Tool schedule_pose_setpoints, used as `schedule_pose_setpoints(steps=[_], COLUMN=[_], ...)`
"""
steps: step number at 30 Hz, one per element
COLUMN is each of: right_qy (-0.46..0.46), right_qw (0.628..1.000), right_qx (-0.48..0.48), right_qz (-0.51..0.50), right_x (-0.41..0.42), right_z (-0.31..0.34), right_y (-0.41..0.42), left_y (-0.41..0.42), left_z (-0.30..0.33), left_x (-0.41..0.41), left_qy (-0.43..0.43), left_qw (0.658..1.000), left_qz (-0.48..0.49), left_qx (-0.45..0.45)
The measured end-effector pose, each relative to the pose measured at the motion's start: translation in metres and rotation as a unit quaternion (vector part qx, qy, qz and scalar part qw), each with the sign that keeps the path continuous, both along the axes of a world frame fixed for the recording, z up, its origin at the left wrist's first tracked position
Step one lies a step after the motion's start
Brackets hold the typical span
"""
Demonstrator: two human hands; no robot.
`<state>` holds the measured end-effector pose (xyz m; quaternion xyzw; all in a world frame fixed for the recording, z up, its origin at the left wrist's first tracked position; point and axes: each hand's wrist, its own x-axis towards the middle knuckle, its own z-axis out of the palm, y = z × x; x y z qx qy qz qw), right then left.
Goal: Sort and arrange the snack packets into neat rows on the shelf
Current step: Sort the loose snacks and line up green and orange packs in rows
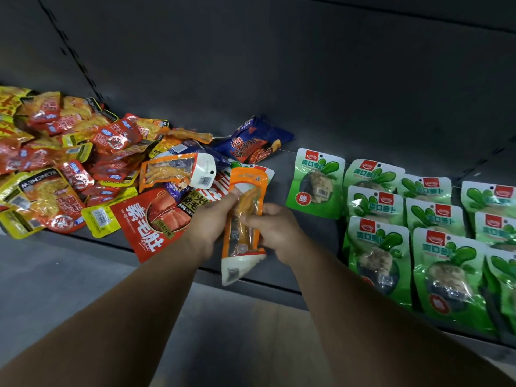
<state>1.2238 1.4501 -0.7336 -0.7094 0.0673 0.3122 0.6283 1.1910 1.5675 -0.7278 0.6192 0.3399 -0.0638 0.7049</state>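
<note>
Shelf (307, 169): dark grey, holding every packet in view, with a dark back panel rising behind.
Heap (69, 163): loose jumble of red, yellow and orange snack packets, piled left of the orange packet and covering the shelf's left part.
Red packet (145, 230): large, white characters on it, lying at the heap's near edge just left of the orange packet, one corner overhanging the shelf's front lip.
Blue packet (251, 141): behind the orange packet, toward the back panel, lying tilted.
Second orange packet (176, 174): atop the heap, up and left of the held orange packet, white barcode end pointing right.
Green packets (418, 224): right of the orange packet, laid flat in overlapping rows running front to back.
Single green packet (317, 182): nearest of the green ones to the orange packet, standing a little apart from the rows.
Orange packet (245, 219): long, clear window showing yellowish contents, held lengthwise above the shelf's front edge between heap and green rows, white lower end hanging past the lip.
Left hand (209, 219): fingers curled round the orange packet's left edge, one fingertip pressed on its upper face.
Right hand (275, 227): fingers curled, gripping the orange packet's right edge at mid-length.
</note>
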Motion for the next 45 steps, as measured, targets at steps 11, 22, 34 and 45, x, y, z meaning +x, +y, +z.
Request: schedule_pose_setpoints(steps=[11, 22, 34, 45], right_qy=[0.074, 0.047, 0.048, 0.068], right_qw=[0.987, 0.995, 0.964, 0.953], right_qx=[-0.074, -0.083, 0.0, 0.144], right_qz=[0.126, -0.023, -0.262, -0.258], right_x=[-0.03, -0.047, -0.055, -0.048], right_z=[-0.002, 0.018, 0.081, 0.084], right_y=[-0.008, -0.04, -0.064, -0.121], left_y=[0.003, -0.017, -0.046, -0.09], left_z=[0.001, -0.004, -0.01, 0.01], left_x=[0.002, 0.011, 0.003, -0.004], left_qy=[-0.04, -0.047, -0.084, -0.169], left_qw=[0.99, 0.991, 0.97, 0.878], left_qz=[0.13, 0.116, -0.215, -0.323], left_qx=[-0.029, -0.047, 0.074, 0.311])
